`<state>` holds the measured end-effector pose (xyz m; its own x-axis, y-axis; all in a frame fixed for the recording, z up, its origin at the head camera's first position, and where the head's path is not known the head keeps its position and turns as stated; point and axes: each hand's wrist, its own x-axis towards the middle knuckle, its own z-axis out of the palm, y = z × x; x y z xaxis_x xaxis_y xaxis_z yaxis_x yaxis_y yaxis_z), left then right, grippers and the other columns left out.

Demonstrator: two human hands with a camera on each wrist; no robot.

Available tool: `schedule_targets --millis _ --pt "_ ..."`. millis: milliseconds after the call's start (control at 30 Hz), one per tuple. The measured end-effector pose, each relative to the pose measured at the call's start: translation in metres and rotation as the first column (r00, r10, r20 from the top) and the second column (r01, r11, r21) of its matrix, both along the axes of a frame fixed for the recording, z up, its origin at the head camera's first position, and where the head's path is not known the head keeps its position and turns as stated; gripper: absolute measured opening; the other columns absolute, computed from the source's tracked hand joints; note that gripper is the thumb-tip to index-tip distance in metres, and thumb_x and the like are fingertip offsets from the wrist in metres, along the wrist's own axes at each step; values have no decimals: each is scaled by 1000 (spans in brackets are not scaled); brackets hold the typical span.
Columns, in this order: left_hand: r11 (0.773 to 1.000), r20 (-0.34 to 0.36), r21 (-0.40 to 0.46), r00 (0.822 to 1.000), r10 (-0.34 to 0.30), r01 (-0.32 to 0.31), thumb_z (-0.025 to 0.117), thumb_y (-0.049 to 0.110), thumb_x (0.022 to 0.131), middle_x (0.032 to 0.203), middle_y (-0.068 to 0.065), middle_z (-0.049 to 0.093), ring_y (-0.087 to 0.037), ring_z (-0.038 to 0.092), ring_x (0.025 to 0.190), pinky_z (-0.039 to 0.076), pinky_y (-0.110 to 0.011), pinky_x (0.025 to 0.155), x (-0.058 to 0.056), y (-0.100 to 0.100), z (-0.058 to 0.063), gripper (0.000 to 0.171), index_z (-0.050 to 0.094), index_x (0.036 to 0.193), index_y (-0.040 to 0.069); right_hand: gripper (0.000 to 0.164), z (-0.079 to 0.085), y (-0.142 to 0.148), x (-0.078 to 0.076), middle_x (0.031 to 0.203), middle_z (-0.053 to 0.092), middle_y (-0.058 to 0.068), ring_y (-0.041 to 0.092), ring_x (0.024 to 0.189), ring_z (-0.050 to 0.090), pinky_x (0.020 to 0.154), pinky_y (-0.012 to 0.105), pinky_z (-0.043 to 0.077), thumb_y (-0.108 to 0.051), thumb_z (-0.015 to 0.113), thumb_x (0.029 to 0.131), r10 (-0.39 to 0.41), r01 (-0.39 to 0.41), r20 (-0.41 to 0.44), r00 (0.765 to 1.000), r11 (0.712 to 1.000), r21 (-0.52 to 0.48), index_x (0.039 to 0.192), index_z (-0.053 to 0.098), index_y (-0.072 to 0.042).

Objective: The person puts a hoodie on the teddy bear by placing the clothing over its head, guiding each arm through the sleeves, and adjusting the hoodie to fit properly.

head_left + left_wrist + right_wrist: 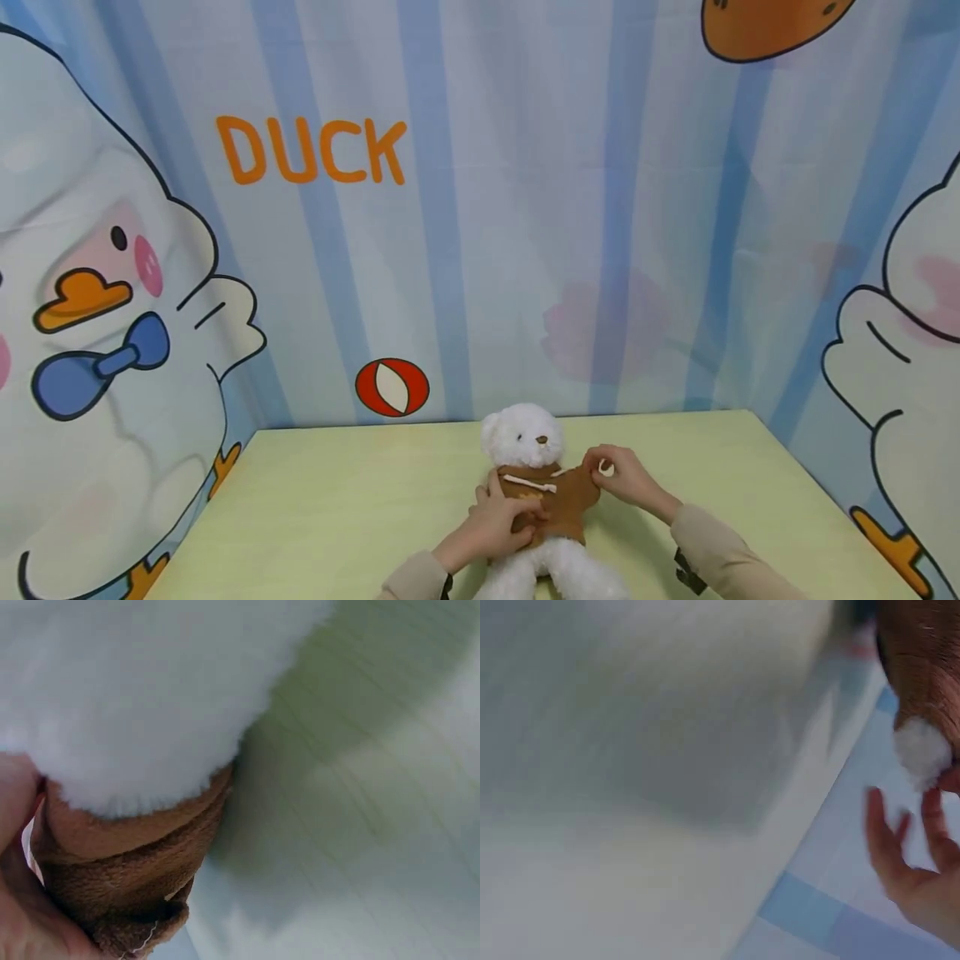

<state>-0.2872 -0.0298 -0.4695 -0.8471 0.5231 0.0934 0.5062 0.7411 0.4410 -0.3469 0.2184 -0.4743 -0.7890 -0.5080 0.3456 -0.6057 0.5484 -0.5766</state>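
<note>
A white plush teddy bear in a brown top with a white drawstring leans back over the table, face up. My left hand grips the top at the bear's side, thumb across its belly. In the left wrist view, that hand lies against folded brown cloth under white fur. My right hand pinches the end of the bear's arm. A white paw pokes from the brown sleeve in the right wrist view, between thumb and finger of this hand.
The pale yellow table spreads to both sides of the bear. Behind it hangs a blue striped curtain printed with ducks, a ball and orange letters. A dark wrist strap sits at the right sleeve.
</note>
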Motion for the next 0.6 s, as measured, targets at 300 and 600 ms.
schedule_targets --millis 300,600 --pt "1000 -17 6 1000 9 -9 57 29 86 132 -38 21 -55 34 101 39 -49 56 -5 2 -3 14 62 98 34 32 6 0 10 87 61 9 10 57 57 65 37 53 -21 58 86 129 66 687 715 966 -250 109 49 -2" --pt "999 -7 -27 1000 -26 26 58 28 84 133 -38 21 -46 38 94 37 -40 52 -7 0 2 16 62 98 35 21 7 14 -7 74 66 4 6 57 53 59 34 49 -6 58 84 -5 100 478 878 980 -173 99 62 9"
